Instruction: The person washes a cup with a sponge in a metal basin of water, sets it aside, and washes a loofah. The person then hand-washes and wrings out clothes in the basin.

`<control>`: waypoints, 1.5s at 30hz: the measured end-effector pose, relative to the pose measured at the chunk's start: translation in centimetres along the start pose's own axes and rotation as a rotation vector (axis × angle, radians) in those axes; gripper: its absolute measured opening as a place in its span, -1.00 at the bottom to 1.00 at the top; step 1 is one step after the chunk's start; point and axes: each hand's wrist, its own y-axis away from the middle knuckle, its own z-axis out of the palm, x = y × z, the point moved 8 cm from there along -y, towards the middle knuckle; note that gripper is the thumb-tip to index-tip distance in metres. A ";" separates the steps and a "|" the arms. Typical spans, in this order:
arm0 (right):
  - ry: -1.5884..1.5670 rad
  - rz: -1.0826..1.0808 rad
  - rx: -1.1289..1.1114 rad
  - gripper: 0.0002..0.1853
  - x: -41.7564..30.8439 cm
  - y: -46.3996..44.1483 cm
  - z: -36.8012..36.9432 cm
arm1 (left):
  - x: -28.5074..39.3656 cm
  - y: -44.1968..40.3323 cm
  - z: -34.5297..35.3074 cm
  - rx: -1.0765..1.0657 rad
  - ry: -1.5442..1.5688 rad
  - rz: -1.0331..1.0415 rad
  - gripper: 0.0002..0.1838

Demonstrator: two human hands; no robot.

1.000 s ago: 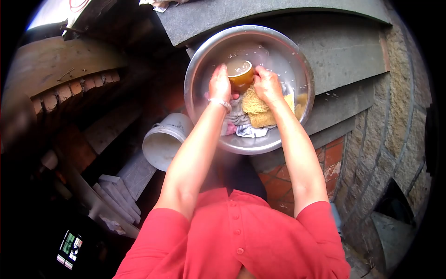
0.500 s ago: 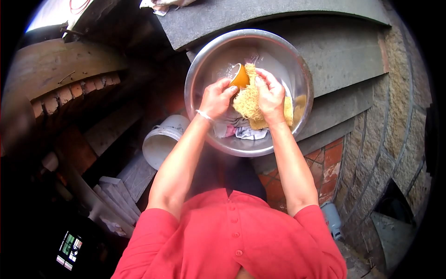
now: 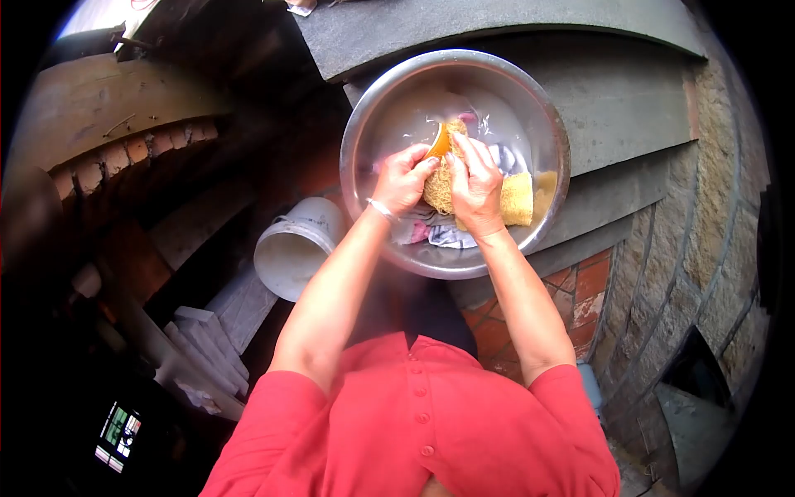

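Inside a large metal basin, my left hand grips a small orange cup by its side, the thumb near the rim. My right hand is closed on a yellow, fibrous loofah and presses it against the cup. Part of the cup and loofah is hidden by my fingers. A flat yellow scrubbing pad lies just right of my right hand. Wet cloths, white with dark and pink patches, rest at the near side of the basin in the water.
A white bucket lies tipped left of the basin. Grey stone slabs stand behind and to the right, with a stone block wall farther right. Red brick paving shows below. Pale planks lie at lower left.
The cup has tilted so its rim looks narrower, and my right hand has moved in closer over the loofah against it. More of the scrubbing pad shows. The view has shifted slightly.
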 end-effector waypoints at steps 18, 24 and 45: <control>0.026 0.106 0.028 -0.81 6.2 -4.3 2.0 | -0.2 -1.0 0.3 -0.030 0.019 0.030 -0.83; -0.478 0.507 -0.034 -0.66 11.2 -3.5 1.2 | -1.4 -1.0 -0.3 0.014 0.246 -0.102 -0.92; 0.018 0.246 -0.108 -0.39 3.5 1.3 2.4 | -1.1 -0.3 0.4 0.013 0.326 -0.064 -0.94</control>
